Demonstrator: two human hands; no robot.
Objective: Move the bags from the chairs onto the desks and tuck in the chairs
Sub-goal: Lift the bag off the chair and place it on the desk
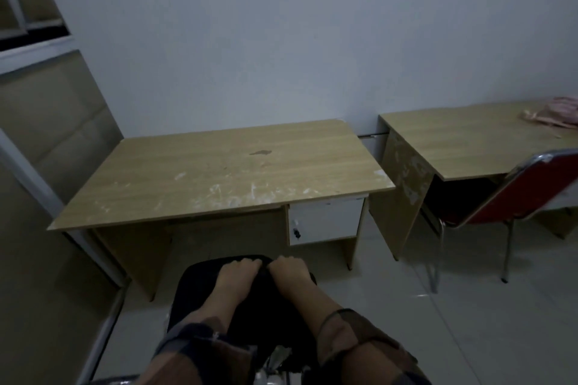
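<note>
A black bag [194, 297] lies low in front of me on a chair; only a bit of the chair's chrome frame [276, 359] shows. My left hand [239, 272] and my right hand [289, 270] sit side by side, both curled over the bag's far edge, where the fabric bunches between them. Just beyond stands a bare wooden desk [219, 166] with white scuffs. A second desk [469, 141] at the right carries a pink bag [563, 112]. A red chair [538, 187] with chrome legs stands at that desk, its seat partly under the top.
A white locked drawer unit [325, 222] hangs under the near desk's right side. A framed partition with a window [37, 122] runs along the left. A white wall stands behind both desks. Pale floor tiles [469, 322] stretch to the right.
</note>
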